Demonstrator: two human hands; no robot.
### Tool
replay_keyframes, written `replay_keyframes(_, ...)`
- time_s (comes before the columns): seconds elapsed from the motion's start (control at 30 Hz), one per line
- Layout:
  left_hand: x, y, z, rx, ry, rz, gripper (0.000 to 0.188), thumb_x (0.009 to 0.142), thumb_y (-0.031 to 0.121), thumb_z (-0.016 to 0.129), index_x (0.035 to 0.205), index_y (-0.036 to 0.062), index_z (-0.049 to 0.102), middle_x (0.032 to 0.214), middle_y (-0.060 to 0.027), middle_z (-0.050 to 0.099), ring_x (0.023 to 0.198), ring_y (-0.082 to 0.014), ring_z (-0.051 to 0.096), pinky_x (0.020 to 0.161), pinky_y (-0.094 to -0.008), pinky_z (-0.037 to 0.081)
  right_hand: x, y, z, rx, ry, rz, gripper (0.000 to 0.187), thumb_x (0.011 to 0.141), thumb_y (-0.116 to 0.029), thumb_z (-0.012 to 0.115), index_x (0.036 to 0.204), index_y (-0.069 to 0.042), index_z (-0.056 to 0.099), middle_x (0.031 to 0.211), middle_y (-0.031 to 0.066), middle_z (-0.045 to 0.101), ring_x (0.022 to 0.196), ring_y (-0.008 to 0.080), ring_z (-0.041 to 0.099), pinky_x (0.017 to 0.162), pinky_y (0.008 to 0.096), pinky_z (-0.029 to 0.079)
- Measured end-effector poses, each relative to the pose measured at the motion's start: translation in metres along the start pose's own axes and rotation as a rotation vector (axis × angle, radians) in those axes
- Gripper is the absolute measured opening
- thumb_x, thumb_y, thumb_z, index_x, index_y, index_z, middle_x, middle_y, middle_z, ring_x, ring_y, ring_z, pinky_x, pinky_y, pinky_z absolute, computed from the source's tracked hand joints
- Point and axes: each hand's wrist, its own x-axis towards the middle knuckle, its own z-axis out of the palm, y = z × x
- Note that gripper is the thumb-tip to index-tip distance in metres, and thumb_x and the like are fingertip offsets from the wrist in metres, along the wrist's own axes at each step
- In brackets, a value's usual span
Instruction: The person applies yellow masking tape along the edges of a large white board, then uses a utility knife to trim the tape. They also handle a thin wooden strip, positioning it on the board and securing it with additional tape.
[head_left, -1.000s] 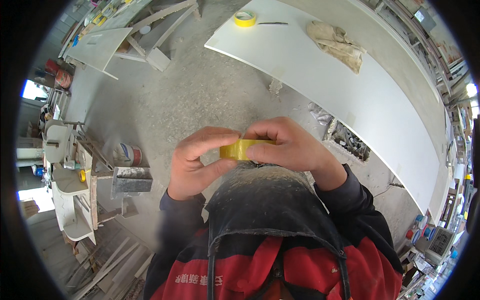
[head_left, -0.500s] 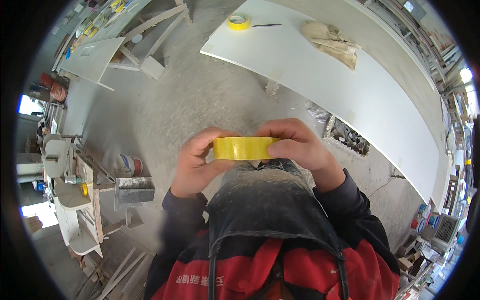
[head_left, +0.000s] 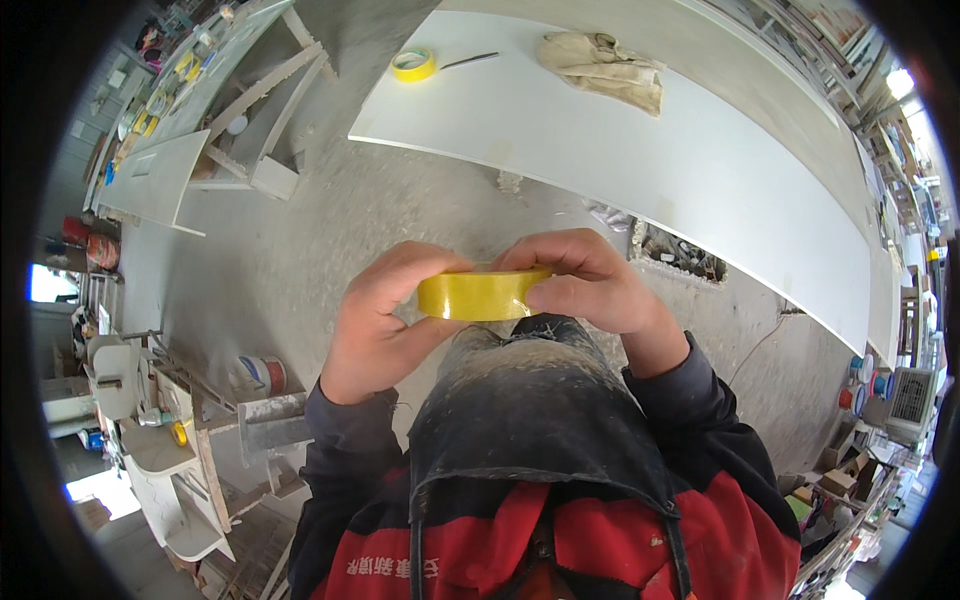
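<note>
Both hands, left hand (head_left: 375, 325) and right hand (head_left: 590, 285), are clamped on the yellow roll of glossy plastic tape (head_left: 483, 294) held chest-high over the dusty dark apron (head_left: 540, 420), so I'd pin it steady left-side and pick the edge with a right fingernail.

tape roll (head_left: 482, 294): bright yellow | second roll (head_left: 413, 65): yellow | tabletop (head_left: 640, 160): plain white | cloth (head_left: 605, 66): dirty beige | apron (head_left: 545, 410): dark grey, dusted pale | jacket (head_left: 730, 530): red, dark sleeves | floor (head_left: 300, 250): grey concrete | can (head_left: 262, 375): white, red, blue
</note>
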Motion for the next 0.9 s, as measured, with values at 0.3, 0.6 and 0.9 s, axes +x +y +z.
replay_keyframes(0.3,0.033,0.02,0.027,0.235,-0.03,0.135,0.05,0.073,-0.004,0.079,0.121,0.0054,0.071,0.109,-0.0129,0.071,0.098,-0.036,0.066,0.088,-0.0431,0.053,-0.023,-0.019,-0.009,-0.213,0.177,-0.065,0.028,0.09,-0.012,0.066,0.112,0.003,0.072,0.1,0.0101,0.072,0.09,0.0181,0.066,0.081,0.0305,0.051)
replay_keyframes(0.6,0.057,0.042,0.05,0.543,-0.101,0.217,0.049,0.073,-0.001,0.074,0.12,0.0071,0.068,0.103,-0.0106,0.067,0.1,-0.0355,0.063,0.089,-0.0461,0.049,-0.035,-0.035,0.006,-0.648,0.507,-0.099,0.027,0.08,-0.012,0.067,0.101,0.004,0.071,0.09,0.0188,0.07,0.078,0.0327,0.067,0.071,0.0381,0.053)
replay_keyframes(0.9,0.063,0.044,0.058,0.545,-0.128,0.276,0.047,0.073,-0.001,0.074,0.119,0.0075,0.068,0.105,-0.0096,0.068,0.101,-0.0337,0.064,0.09,-0.0451,0.048,-0.046,-0.035,0.011,-0.818,0.59,-0.127,0.026,0.077,-0.008,0.068,0.1,0.005,0.071,0.088,0.0208,0.069,0.077,0.0383,0.067,0.07,0.0404,0.055)
